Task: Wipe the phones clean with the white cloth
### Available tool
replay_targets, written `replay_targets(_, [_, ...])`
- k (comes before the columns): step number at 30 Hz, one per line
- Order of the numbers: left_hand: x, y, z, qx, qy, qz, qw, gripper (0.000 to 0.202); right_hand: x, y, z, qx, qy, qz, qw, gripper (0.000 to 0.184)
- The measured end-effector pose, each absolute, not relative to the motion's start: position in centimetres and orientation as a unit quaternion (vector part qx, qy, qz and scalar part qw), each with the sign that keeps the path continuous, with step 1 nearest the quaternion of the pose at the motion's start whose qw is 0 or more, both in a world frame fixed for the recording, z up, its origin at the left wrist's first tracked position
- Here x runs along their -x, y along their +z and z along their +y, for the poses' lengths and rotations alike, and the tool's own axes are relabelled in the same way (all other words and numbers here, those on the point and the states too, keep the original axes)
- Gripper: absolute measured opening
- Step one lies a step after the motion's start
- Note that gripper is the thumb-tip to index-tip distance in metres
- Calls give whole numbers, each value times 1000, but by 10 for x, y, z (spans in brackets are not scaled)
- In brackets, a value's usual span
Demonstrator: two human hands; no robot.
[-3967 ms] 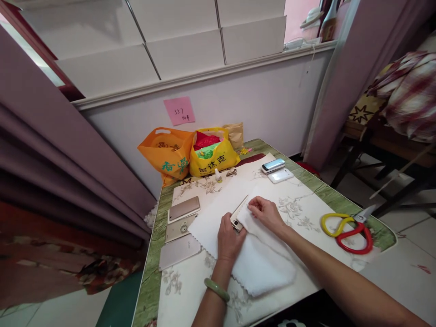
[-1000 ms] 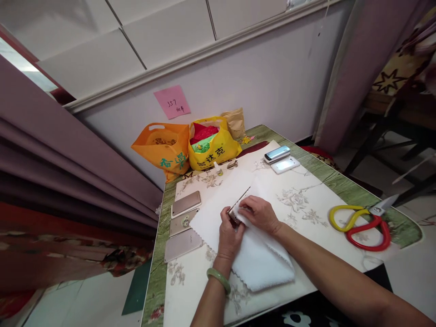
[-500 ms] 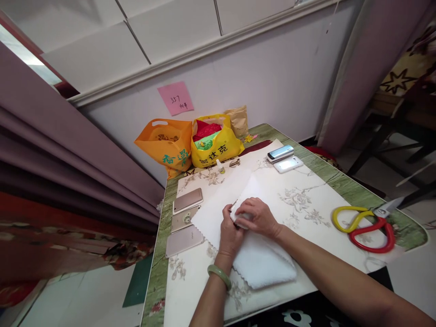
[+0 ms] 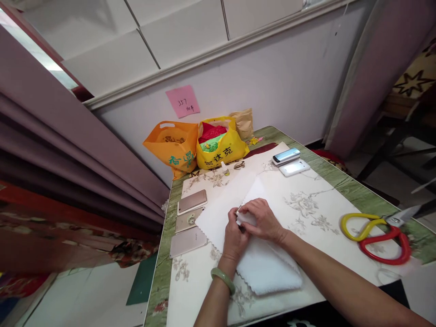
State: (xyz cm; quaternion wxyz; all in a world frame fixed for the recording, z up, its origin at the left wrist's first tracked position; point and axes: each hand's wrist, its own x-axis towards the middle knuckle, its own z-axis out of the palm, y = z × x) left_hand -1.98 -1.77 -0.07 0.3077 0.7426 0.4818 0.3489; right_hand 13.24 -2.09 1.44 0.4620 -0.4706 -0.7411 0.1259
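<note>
A white cloth (image 4: 272, 268) with a scalloped edge lies folded over on the patterned table cover, and its upper part is gathered at my hands. My left hand (image 4: 235, 238), with a green bangle (image 4: 223, 279) on the wrist, is closed round a small thing with a dark edge, mostly hidden by cloth and fingers. Bent over it from the right, my right hand (image 4: 264, 220) pinches a fold of the cloth against that thing. The fingertips of both hands nearly meet there.
Several phones (image 4: 188, 240) lie left of the cloth, with more phones (image 4: 294, 167) at the back right. Large scissors (image 4: 381, 234) with yellow and red handles rest on the right. An orange bag (image 4: 173, 145), a yellow bag (image 4: 223, 150) and a small bottle (image 4: 225, 169) stand at the back.
The whole view has shifted slightly, so everything sits a little further right and lower. My right fingers have drawn up a little on the cloth fold; the left hand keeps its hold.
</note>
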Motion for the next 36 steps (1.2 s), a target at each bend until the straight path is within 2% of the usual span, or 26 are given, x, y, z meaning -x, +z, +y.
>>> replay_targets(3, [20, -3, -18, -747, 347, 480, 301, 52, -126, 14, -21, 500, 112, -723, 463, 21])
replay_targets(6, [20, -2, -19, -752, 342, 475, 302, 54, -119, 13, -20, 527, 83, -701, 473, 6])
replay_targets(12, [16, 5, -19, -736, 351, 484, 318, 49, -145, 0, -5, 620, 42, -644, 447, 19])
replay_targets(17, [15, 5, -15, -743, 357, 498, 269, 48, -172, -7, 4, 711, 11, -562, 423, 24])
replay_targets(20, [16, 0, -13, -758, 348, 504, 223, 45, -159, -1, -5, 667, 19, -603, 437, 25])
replay_targets(25, [19, -3, -14, -772, 307, 529, 173, 38, -142, 5, -13, 501, 43, -734, 456, 22])
replay_targets(31, [16, 3, -16, -775, 284, 542, 156, 37, -167, -1, 3, 673, 37, -555, 487, 24])
replay_targets(33, [16, 4, -15, -773, 279, 548, 158, 35, -160, -1, -1, 652, 40, -575, 493, 23])
replay_targets(36, [16, 4, -13, -767, 272, 558, 161, 32, -143, 1, -11, 548, 59, -677, 487, 21])
